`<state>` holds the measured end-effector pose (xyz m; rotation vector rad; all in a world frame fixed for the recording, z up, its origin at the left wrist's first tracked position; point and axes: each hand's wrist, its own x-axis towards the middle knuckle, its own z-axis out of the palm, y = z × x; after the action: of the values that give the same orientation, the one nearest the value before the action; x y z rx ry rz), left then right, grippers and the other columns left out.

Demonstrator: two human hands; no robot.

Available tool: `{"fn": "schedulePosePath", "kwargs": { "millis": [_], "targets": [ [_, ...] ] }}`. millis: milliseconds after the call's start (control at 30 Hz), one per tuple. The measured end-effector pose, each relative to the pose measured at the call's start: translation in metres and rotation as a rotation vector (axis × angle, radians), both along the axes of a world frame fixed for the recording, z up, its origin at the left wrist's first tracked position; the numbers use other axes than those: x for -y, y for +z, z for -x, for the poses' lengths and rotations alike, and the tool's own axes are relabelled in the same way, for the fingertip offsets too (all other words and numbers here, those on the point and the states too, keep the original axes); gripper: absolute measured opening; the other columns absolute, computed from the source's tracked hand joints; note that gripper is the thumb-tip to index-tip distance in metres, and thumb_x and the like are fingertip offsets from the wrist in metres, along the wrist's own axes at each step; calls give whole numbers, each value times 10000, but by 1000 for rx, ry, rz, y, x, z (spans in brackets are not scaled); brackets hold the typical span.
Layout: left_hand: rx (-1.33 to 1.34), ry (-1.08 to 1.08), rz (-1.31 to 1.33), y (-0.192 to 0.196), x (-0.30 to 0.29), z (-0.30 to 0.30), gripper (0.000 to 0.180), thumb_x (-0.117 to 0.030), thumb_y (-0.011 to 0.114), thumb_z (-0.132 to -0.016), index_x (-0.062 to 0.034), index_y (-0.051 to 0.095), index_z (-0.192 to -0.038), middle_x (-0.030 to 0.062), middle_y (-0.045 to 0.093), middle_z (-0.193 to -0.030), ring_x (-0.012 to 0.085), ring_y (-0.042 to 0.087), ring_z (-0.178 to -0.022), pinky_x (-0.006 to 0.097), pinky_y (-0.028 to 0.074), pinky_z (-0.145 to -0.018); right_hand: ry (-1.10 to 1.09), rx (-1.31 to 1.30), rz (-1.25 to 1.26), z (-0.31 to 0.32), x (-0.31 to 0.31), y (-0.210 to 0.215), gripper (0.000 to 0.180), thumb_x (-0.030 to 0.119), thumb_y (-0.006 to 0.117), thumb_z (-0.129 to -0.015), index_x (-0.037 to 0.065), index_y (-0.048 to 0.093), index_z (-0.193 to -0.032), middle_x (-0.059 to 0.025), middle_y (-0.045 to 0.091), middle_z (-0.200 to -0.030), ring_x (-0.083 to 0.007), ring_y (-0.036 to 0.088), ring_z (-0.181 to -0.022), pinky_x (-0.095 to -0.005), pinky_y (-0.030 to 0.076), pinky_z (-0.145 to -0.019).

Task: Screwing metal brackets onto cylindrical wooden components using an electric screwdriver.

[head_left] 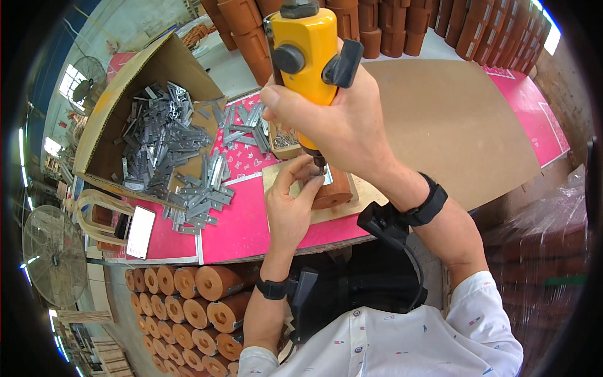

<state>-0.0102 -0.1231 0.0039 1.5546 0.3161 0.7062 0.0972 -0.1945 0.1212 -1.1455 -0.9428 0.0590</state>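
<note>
My right hand [355, 122] grips a yellow power screwdriver [319, 53] held upright, its bit pointing down. Below it, the fingers of my left hand [289, 207] are pinched together around the bit's tip; what they hold is too small to make out. Right beside those fingertips, a small shiny metal plate [328, 176] sits on a reddish-brown rounded wooden piece [336, 196]. That wooden piece rests on a pale wooden board [366, 196] at the table's front edge. Just behind my left hand is a small open box [286, 152] of screws.
A cardboard box [100, 135] on its side spills metal strips [166, 132] onto the pink-covered table [242, 217]. A phone [140, 232] lies at the left front. Brown wooden cylinders [245, 38] stand stacked behind; others [213, 283] are piled below. Brown cardboard [458, 125] covers the right side.
</note>
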Motion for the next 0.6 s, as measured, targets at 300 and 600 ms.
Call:
{"fn": "schedulePosePath", "kwargs": {
  "millis": [300, 600],
  "targets": [
    [-70, 43, -395, 1, -11, -10, 297, -7, 695, -780, -23, 631, -1069, 113, 673, -885, 232, 642, -840, 340, 491, -767, -22, 29, 15, -9, -5, -12, 466, 226, 725, -768, -6, 520, -1117, -86, 635, -841, -161, 621, -744, -309, 511, -693],
    [-171, 53, -421, 7, -12, -10, 284, -31, 699, -773, -26, 632, -1049, 112, 674, -873, 252, 638, -852, 353, 485, -785, -54, 85, 14, -11, -8, -18, 474, 198, 726, -773, -7, 510, -1142, -94, 635, -838, -166, 627, -714, -303, 521, -673]
  ]
}}
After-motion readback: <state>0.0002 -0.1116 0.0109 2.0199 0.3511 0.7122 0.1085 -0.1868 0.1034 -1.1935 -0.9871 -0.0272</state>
